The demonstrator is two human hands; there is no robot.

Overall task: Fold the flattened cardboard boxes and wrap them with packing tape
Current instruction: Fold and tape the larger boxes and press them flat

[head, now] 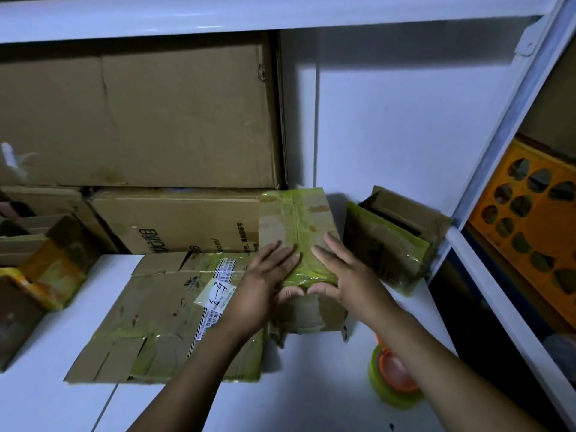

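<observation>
From the head camera, the task looks partly done. The small box under the fingers is folded into shape, and glossy greenish tape runs along its top seam and over its near edge. Just beyond the right fingertips' outer side stands a second taped box, also wrapped. Outward of the left fingers a flattened box lies flat on the white table, so I judge it is waiting to be folded. The tape roll sits well back from the fingers, beside the right forearm, with no hand on it.

The left hand and right hand reach forward side by side. Their fingers lie straight on the small box's top, thumbs hooked over its near edge, clasping it. Large cartons are stacked past the fingertips.
</observation>
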